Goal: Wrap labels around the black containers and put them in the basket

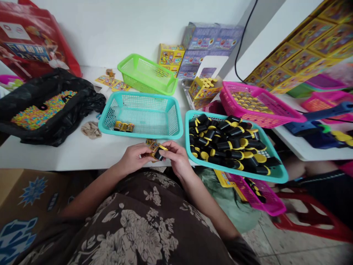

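Observation:
Close to the table's front edge, my right hand (pixel 178 156) is closed on a small black bottle with a yellow cap (pixel 159 154). My left hand (pixel 134 159) pinches at the bottle's other side, on what looks like a yellow printed label (pixel 152 146); its far end is hard to make out. More printed labels (pixel 150 141) lie on the table just beyond my fingers. To my right, a turquoise basket (pixel 190 136) is heaped with black, yellow-capped bottles. Another turquoise basket (pixel 143 95), straight ahead, holds a few labelled bottles (pixel 124 127) in its near left corner.
A black-plastic-lined container (pixel 91 99) of colourful beads and a crumpled cloth (pixel 91 130) are at left. Behind are a green basket (pixel 147 79), yellow boxes (pixel 171 54) and purple boxes (pixel 202 36). A pink basket (pixel 286 114) overhangs at right, near another person's leg (pixel 320 165).

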`<state>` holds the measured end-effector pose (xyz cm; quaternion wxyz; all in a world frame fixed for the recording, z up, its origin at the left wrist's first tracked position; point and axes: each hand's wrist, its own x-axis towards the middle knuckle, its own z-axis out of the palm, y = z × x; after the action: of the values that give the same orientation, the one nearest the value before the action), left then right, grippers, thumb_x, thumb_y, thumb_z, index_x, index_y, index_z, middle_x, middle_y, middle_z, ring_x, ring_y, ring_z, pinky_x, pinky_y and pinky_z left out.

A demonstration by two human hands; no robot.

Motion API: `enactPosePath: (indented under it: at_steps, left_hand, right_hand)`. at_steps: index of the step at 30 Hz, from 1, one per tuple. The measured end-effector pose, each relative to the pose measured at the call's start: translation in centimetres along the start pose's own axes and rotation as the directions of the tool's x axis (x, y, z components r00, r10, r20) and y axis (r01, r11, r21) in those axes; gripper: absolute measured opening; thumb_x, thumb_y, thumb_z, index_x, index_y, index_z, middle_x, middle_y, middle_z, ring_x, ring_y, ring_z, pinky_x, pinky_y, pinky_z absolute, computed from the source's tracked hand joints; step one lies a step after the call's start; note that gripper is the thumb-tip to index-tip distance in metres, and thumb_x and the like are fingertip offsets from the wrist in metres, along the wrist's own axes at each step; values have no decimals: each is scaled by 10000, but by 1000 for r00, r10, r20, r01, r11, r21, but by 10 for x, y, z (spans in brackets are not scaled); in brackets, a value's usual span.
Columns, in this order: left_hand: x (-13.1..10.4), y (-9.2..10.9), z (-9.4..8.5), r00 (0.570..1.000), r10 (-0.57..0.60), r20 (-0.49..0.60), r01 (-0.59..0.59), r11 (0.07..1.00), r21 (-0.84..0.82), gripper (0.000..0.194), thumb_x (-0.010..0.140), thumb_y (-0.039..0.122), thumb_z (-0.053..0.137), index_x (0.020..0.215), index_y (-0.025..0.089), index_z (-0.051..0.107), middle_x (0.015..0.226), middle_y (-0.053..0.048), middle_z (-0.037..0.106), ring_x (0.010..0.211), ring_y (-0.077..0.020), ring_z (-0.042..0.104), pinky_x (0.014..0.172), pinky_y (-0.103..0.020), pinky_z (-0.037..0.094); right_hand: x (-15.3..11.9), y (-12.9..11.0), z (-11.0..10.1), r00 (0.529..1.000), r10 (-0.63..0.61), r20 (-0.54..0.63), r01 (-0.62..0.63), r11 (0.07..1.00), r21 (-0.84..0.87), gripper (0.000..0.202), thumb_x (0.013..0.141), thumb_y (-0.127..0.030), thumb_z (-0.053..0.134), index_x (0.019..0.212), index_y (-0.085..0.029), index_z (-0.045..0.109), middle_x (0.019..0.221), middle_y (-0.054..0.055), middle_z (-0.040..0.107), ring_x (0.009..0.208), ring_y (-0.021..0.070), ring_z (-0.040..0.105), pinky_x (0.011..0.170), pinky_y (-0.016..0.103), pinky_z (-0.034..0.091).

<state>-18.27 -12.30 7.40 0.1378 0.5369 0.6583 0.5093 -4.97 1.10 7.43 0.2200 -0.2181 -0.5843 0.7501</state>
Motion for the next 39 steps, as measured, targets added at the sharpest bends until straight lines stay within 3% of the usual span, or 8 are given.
enactPosePath:
  at_steps: [7,17,22,31,36,39]
  left_hand:
    - [-1,-4,4,979,-195,64,206,937,-284,258,697,405,812,734,156,753,647,-37,659,578,-126,550,565,-253,430]
    - [-4,-16,12,889,-429,163,448,735,-510,355,578,404,873,765,130,747,620,-11,647,545,-109,541,527,-228,428]
    - [-4,-19,20,857,-488,164,478,637,-604,359,569,375,881,804,137,750,751,-40,706,684,-143,601,656,-259,471]
    - [-8,-13,32,845,-501,186,475,545,-690,310,599,303,865,825,147,722,802,-25,696,763,-149,613,756,-285,471]
    - [-8,-6,31,845,-509,161,480,590,-649,288,574,236,868,805,150,720,742,8,654,692,-112,566,682,-247,444]
    - [-9,-7,31,835,-501,229,506,536,-675,252,603,259,850,781,147,710,707,14,639,628,-104,560,647,-255,447]
  right_hand:
    - [-1,7,3,998,62,10,-63,998,28,250,644,-355,817,762,-209,653,602,-37,621,415,83,457,411,249,347]
    - [-4,6,10,999,2,-44,-4,999,-40,344,653,-437,821,760,-224,572,593,-53,578,393,70,419,362,240,342]
    - [-4,8,11,998,-41,-49,36,995,-88,363,622,-409,851,777,-235,573,609,-56,551,476,85,457,425,239,398]
    - [-6,22,10,995,26,-98,-24,999,22,376,618,-472,834,776,-232,590,646,-49,579,495,98,474,442,239,389]
    - [-7,16,4,996,-35,-77,24,991,-135,252,722,-440,769,719,-219,649,597,-34,577,529,114,486,526,272,428]
    - [-5,16,0,985,-144,-101,115,962,-246,205,732,-394,762,679,-218,671,619,-21,604,560,121,510,582,297,454]
